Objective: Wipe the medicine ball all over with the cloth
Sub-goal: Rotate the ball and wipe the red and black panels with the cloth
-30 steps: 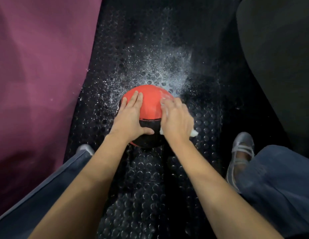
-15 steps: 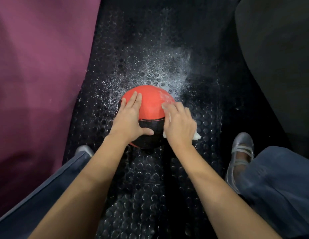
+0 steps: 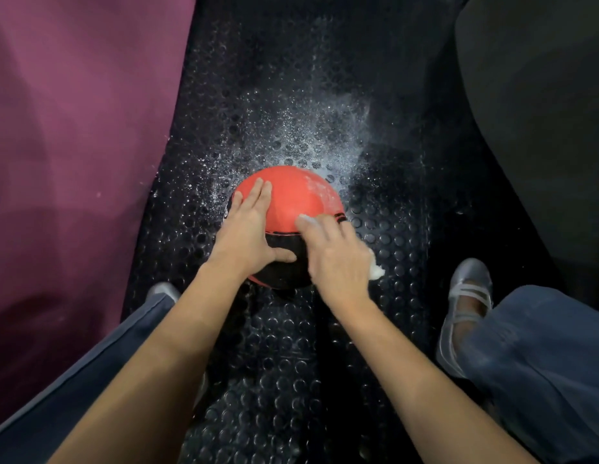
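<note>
A red and black medicine ball (image 3: 293, 195) sits on the black studded floor mat (image 3: 291, 346). My left hand (image 3: 249, 232) lies flat on the ball's left side, fingers straight and thumb across the black band. My right hand (image 3: 336, 259) presses a white cloth (image 3: 375, 271) against the ball's right side. Most of the cloth is hidden under the palm; a tuft sticks out at the right. White smears mark the ball's upper right.
White droplets (image 3: 311, 142) speckle the mat beyond the ball. A purple mat (image 3: 73, 145) lies at the left, a dark rounded object (image 3: 542, 112) at the right. My knees in blue trousers and a silver shoe (image 3: 465, 313) flank the ball.
My right hand with the cloth has slid down and toward me along the ball's right side. The left hand and the ball have stayed put.
</note>
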`<action>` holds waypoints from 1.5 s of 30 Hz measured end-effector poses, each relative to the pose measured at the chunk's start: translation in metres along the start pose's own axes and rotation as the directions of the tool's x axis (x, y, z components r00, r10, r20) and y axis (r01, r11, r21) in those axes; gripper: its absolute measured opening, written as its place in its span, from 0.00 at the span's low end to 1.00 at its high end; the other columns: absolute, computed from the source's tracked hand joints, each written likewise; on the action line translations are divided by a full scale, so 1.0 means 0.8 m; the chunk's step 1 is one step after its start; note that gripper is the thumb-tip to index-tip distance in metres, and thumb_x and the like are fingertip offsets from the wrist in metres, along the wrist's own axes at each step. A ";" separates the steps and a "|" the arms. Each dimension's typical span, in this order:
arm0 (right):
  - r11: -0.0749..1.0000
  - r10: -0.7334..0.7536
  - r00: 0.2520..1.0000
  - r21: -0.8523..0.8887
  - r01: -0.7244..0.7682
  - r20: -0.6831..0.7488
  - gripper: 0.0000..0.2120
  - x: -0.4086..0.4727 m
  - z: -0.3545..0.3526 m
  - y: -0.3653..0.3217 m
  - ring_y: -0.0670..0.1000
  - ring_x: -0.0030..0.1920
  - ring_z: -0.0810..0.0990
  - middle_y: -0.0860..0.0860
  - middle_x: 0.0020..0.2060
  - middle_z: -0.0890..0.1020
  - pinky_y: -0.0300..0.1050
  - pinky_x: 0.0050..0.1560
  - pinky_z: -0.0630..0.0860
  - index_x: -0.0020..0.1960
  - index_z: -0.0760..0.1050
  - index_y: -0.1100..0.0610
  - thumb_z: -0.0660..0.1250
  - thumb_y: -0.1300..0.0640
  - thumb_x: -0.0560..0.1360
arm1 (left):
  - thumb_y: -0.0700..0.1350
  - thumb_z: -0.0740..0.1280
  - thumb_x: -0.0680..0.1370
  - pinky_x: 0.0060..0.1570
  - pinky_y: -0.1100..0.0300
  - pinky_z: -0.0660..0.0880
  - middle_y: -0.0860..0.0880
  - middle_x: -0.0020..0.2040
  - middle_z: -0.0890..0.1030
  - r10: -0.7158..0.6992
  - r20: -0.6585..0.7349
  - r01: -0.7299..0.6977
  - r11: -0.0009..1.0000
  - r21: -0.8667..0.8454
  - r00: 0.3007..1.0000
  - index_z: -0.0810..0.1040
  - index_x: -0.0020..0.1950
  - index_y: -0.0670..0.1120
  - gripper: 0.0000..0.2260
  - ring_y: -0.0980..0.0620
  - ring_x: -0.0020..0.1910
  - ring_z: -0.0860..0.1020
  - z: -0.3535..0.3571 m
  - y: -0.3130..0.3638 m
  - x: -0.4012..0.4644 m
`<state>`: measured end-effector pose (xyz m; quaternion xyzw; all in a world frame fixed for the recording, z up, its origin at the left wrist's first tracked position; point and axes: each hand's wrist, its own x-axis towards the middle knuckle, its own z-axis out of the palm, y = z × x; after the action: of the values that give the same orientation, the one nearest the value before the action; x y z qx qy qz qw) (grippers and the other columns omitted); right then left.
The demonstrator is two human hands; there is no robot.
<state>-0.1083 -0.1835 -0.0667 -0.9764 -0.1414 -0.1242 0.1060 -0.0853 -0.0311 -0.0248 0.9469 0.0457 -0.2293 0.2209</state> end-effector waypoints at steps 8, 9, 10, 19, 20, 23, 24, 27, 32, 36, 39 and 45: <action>0.996 0.035 0.999 0.085 -0.035 0.002 0.12 -0.010 -0.001 -0.016 0.52 0.36 0.74 0.48 0.45 0.80 0.42 0.25 0.69 0.56 0.78 0.50 0.64 0.57 0.73 | 0.56 0.80 0.63 0.75 0.49 0.50 0.53 0.80 0.44 -0.010 0.005 0.010 1.000 -0.011 1.000 0.43 0.80 0.47 0.58 0.44 0.79 0.45 -0.002 -0.006 0.001; 0.991 0.090 0.996 0.099 -0.090 0.003 0.11 -0.005 0.000 -0.008 0.53 0.37 0.75 0.48 0.45 0.80 0.42 0.26 0.68 0.55 0.79 0.49 0.65 0.57 0.74 | 0.56 0.80 0.63 0.75 0.48 0.50 0.53 0.80 0.44 -0.009 0.006 0.009 1.000 -0.012 1.000 0.43 0.80 0.47 0.58 0.44 0.79 0.44 -0.003 -0.005 0.000; 0.970 0.203 0.979 0.134 -0.203 0.017 0.10 0.003 0.000 -0.001 0.54 0.39 0.75 0.48 0.45 0.79 0.42 0.28 0.67 0.54 0.79 0.49 0.65 0.57 0.75 | 0.55 0.80 0.63 0.75 0.48 0.49 0.53 0.80 0.43 -0.010 0.008 0.010 1.000 -0.012 1.000 0.43 0.80 0.48 0.58 0.44 0.79 0.44 -0.003 -0.003 -0.001; 0.901 0.295 0.949 0.301 -0.314 0.108 0.11 0.004 -0.001 -0.003 0.55 0.46 0.79 0.50 0.47 0.79 0.44 0.35 0.73 0.57 0.79 0.52 0.63 0.53 0.78 | 0.60 0.76 0.67 0.75 0.49 0.57 0.43 0.80 0.51 -0.062 0.057 0.056 0.993 0.108 0.996 0.48 0.79 0.41 0.54 0.41 0.77 0.55 -0.019 0.010 0.013; 0.904 0.274 0.955 0.310 -0.296 0.113 0.12 0.000 -0.003 -0.006 0.54 0.45 0.79 0.50 0.47 0.79 0.44 0.34 0.73 0.58 0.79 0.52 0.62 0.52 0.78 | 0.60 0.76 0.67 0.74 0.48 0.57 0.43 0.80 0.51 -0.083 0.058 0.077 0.991 0.107 0.995 0.47 0.79 0.41 0.54 0.40 0.77 0.55 -0.017 0.012 0.011; 0.940 0.179 0.979 0.279 -0.199 0.098 0.16 -0.010 -0.010 -0.014 0.53 0.39 0.78 0.49 0.44 0.78 0.42 0.27 0.72 0.57 0.78 0.52 0.57 0.50 0.76 | 0.56 0.79 0.64 0.75 0.47 0.54 0.45 0.80 0.47 -0.112 0.042 0.109 0.991 0.072 0.993 0.45 0.80 0.45 0.57 0.39 0.78 0.51 -0.011 0.002 0.000; 0.953 0.143 0.986 0.258 -0.162 0.091 0.15 -0.013 -0.011 -0.015 0.53 0.38 0.78 0.50 0.43 0.78 0.43 0.26 0.72 0.56 0.78 0.53 0.57 0.51 0.76 | 0.54 0.80 0.63 0.75 0.47 0.54 0.46 0.80 0.48 -0.111 0.027 0.109 0.992 0.057 0.993 0.46 0.80 0.45 0.57 0.40 0.78 0.51 -0.011 -0.003 -0.003; 0.974 0.086 0.995 0.205 -0.096 0.059 0.09 -0.001 -0.008 -0.010 0.54 0.37 0.78 0.52 0.41 0.79 0.43 0.26 0.70 0.53 0.76 0.57 0.63 0.55 0.76 | 0.53 0.81 0.63 0.75 0.45 0.55 0.49 0.80 0.48 -0.120 0.017 0.119 0.992 0.039 0.993 0.46 0.80 0.47 0.57 0.41 0.78 0.51 -0.009 -0.010 -0.015; 0.970 0.137 0.987 0.192 -0.151 0.085 0.05 0.043 -0.004 -0.009 0.57 0.39 0.79 0.55 0.43 0.79 0.42 0.26 0.67 0.48 0.78 0.59 0.69 0.57 0.74 | 0.53 0.80 0.65 0.74 0.46 0.54 0.49 0.80 0.47 -0.130 -0.012 0.130 0.990 0.051 0.991 0.45 0.80 0.48 0.56 0.41 0.78 0.51 -0.002 -0.002 -0.023; 0.986 0.021 0.995 0.162 -0.037 0.100 0.06 0.009 -0.015 -0.012 0.54 0.37 0.78 0.53 0.40 0.79 0.42 0.24 0.68 0.48 0.80 0.56 0.72 0.57 0.72 | 0.53 0.80 0.65 0.74 0.47 0.54 0.49 0.80 0.48 -0.130 -0.022 0.131 0.990 0.051 0.991 0.46 0.80 0.47 0.56 0.39 0.78 0.50 0.000 0.005 -0.025; 0.992 0.014 0.991 0.122 -0.030 0.132 0.06 0.038 -0.012 0.006 0.56 0.42 0.79 0.54 0.44 0.80 0.42 0.28 0.68 0.51 0.80 0.56 0.69 0.57 0.74 | 0.53 0.78 0.66 0.74 0.49 0.51 0.51 0.80 0.45 -0.121 -0.011 0.121 0.990 0.066 0.993 0.44 0.80 0.49 0.54 0.38 0.78 0.47 0.006 0.010 -0.033; 0.978 0.087 0.986 0.178 -0.111 0.141 0.09 0.014 -0.021 -0.001 0.55 0.43 0.80 0.53 0.46 0.81 0.44 0.31 0.72 0.54 0.80 0.55 0.64 0.55 0.78 | 0.53 0.78 0.66 0.73 0.50 0.57 0.55 0.80 0.44 -0.123 -0.027 0.125 0.989 0.080 0.992 0.44 0.80 0.51 0.54 0.41 0.78 0.46 0.019 0.017 -0.041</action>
<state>-0.1019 -0.1843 -0.0476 -0.9742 -0.1103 -0.0400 0.1930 -0.1182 -0.0496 -0.0161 0.9529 0.0975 -0.2339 0.1669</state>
